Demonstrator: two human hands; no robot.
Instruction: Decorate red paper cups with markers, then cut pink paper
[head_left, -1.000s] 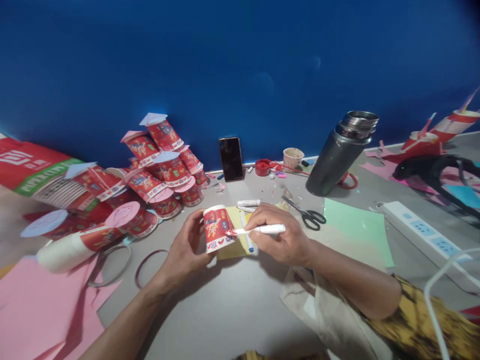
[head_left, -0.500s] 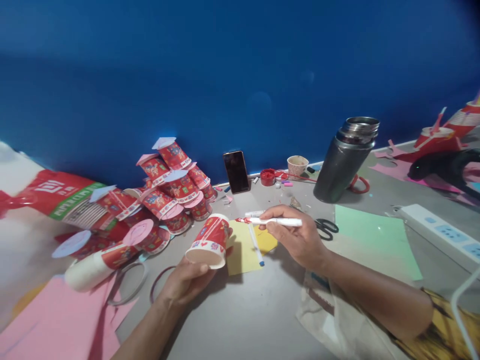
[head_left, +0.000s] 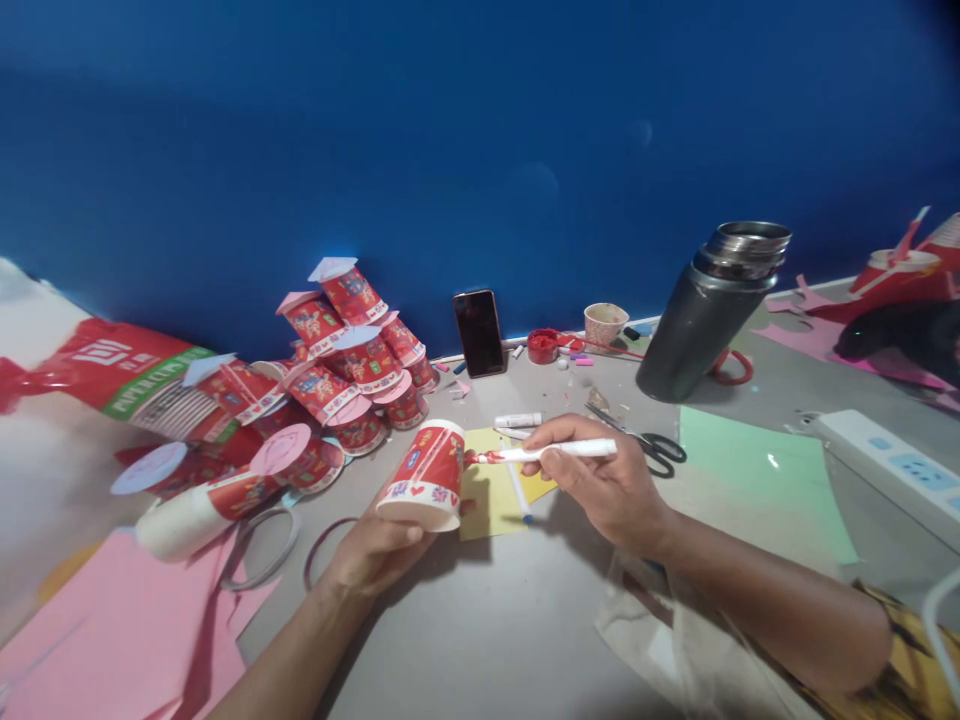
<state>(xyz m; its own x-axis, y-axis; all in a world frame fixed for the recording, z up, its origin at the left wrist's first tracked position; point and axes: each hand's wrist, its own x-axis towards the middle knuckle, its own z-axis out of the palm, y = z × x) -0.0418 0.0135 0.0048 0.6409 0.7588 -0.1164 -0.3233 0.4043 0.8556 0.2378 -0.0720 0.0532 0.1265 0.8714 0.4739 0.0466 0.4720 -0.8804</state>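
My left hand [head_left: 382, 550] is wrapped round a red printed paper cup [head_left: 426, 475], tilted with its white open rim facing down toward me. My right hand [head_left: 600, 470] grips a white marker [head_left: 577, 449] between thumb and fingers, its red tip pointing left. That tip is very close to the cup's right side; whether it touches I cannot tell. Below the marker lie a yellow paper sheet [head_left: 487, 505] and a thin white pen with a blue end [head_left: 519, 490]. Black scissors [head_left: 660, 455] rest just beyond my right hand, partly hidden by it.
Stacked red paper cups [head_left: 364, 360] with paper discs stand at left, near pink paper [head_left: 112, 630] and a tape ring [head_left: 262, 550]. A phone [head_left: 480, 335] leans on the blue wall. A dark flask [head_left: 705, 320], green paper [head_left: 757, 480] and a power strip [head_left: 892, 470] are at right.
The marker's red tip has come closer to the cup's right side. The cup is turned slightly, and the whole view has shifted a little.
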